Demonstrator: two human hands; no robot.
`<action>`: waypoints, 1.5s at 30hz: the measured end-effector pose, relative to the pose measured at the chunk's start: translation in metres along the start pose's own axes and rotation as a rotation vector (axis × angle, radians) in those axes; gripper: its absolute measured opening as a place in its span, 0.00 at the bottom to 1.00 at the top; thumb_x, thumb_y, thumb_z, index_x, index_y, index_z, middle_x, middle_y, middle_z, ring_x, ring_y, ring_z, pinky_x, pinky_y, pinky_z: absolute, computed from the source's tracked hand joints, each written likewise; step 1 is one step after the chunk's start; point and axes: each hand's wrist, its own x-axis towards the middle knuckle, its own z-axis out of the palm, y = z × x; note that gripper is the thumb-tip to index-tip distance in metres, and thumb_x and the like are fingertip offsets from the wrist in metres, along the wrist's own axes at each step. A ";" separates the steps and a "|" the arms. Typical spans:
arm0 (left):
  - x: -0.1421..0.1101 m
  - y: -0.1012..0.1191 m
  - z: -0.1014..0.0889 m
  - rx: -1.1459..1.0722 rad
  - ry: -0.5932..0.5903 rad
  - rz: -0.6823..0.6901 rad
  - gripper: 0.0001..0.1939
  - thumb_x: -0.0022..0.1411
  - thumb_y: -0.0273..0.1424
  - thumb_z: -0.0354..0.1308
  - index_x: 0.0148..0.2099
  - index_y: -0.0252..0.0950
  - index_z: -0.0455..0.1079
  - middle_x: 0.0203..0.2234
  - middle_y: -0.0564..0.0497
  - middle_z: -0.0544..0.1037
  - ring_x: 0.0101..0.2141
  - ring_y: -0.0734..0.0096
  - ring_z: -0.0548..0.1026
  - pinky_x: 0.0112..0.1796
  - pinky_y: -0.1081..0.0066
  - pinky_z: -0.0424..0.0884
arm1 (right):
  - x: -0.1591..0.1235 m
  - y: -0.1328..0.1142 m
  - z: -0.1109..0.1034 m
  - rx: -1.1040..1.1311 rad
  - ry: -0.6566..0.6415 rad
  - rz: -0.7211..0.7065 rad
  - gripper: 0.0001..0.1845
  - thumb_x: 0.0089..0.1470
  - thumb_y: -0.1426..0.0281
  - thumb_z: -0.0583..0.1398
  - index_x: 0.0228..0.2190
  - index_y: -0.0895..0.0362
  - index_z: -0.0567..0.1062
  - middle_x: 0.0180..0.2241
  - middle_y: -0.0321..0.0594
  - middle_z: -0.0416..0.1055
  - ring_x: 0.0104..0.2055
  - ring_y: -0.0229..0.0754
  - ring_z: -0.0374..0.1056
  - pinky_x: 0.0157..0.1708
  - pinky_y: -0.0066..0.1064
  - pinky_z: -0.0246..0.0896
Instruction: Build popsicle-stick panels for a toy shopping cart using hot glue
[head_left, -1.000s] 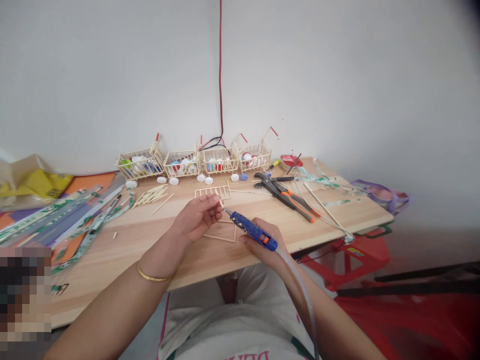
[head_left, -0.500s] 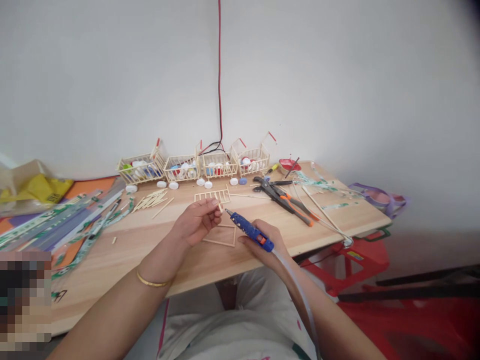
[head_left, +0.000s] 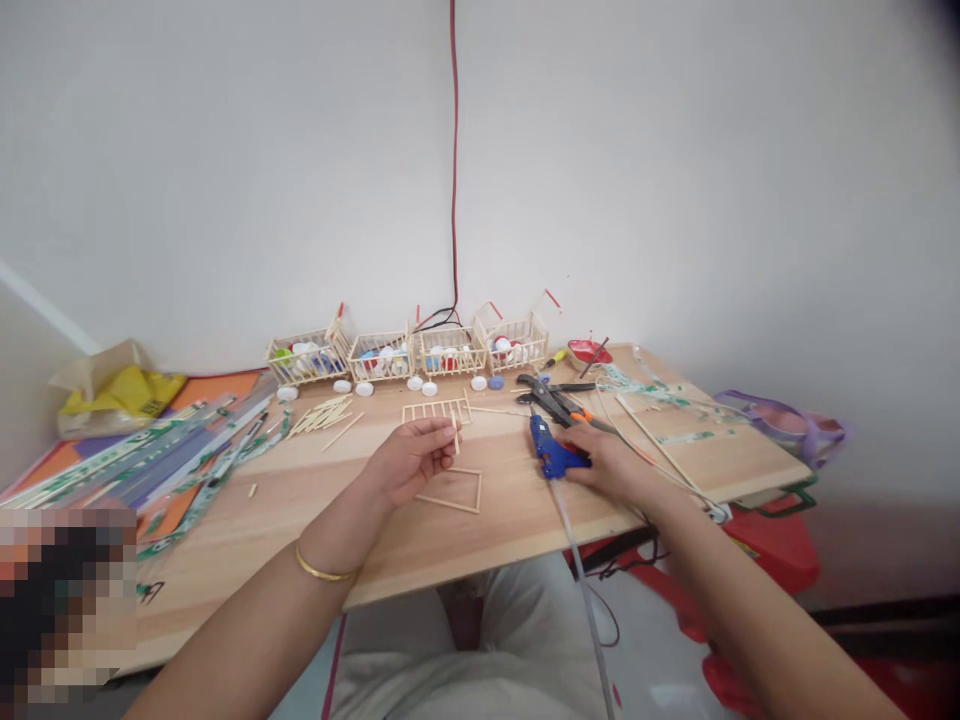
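Between the thumb and fingers of my left hand (head_left: 416, 455) is a short wooden stick (head_left: 456, 436), held upright above the table. Just behind that hand lies a small ladder-like stick frame (head_left: 431, 410), and in front of it a plain rectangular stick frame (head_left: 469, 508), partly covered by the hand. My right hand (head_left: 604, 462) is wrapped round the handle of a blue glue gun (head_left: 551, 450), low over the table at the right. The gun's nozzle points away from me, and a long clear glue stick (head_left: 577, 560) trails from its back.
Several small stick carts (head_left: 379, 355) filled with caps stand along the wall. Loose sticks (head_left: 319, 415) lie left of centre. Pliers (head_left: 551, 400) rest beyond the glue gun, near a red dish (head_left: 590, 352). Plastic packaging strips (head_left: 172, 450) cover the left side.
My right hand has carried the glue gun away from the stick, to the right and down toward the table. My left hand still holds the stick, now more upright. The view has shifted slightly.
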 end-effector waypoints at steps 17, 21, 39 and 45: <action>0.003 -0.004 -0.001 0.105 0.043 0.025 0.12 0.43 0.28 0.69 0.30 0.31 0.71 0.20 0.53 0.72 0.22 0.80 0.69 0.26 0.78 0.66 | 0.033 -0.106 0.003 0.318 0.257 -0.062 0.05 0.54 0.72 0.58 0.31 0.57 0.76 0.29 0.37 0.73 0.31 0.36 0.67 0.33 0.29 0.60; 0.000 -0.003 0.002 0.135 0.023 0.023 0.12 0.42 0.28 0.70 0.30 0.30 0.71 0.21 0.53 0.72 0.22 0.81 0.69 0.26 0.78 0.65 | 0.049 -0.120 0.019 0.502 0.189 0.046 0.07 0.54 0.68 0.58 0.29 0.58 0.74 0.24 0.34 0.72 0.24 0.33 0.63 0.25 0.25 0.57; -0.001 -0.005 0.002 0.021 -0.107 -0.090 0.11 0.46 0.27 0.68 0.29 0.31 0.69 0.20 0.53 0.72 0.21 0.81 0.70 0.26 0.79 0.67 | 0.052 -0.117 0.014 0.245 0.395 -0.384 0.06 0.57 0.71 0.56 0.32 0.56 0.73 0.31 0.41 0.72 0.35 0.38 0.67 0.37 0.32 0.63; -0.001 -0.006 0.001 -0.041 -0.130 -0.120 0.12 0.46 0.25 0.68 0.31 0.32 0.68 0.20 0.55 0.72 0.21 0.82 0.70 0.26 0.79 0.67 | 0.058 -0.111 0.009 0.264 0.289 -0.530 0.06 0.56 0.72 0.57 0.36 0.55 0.73 0.35 0.42 0.73 0.39 0.39 0.68 0.40 0.32 0.66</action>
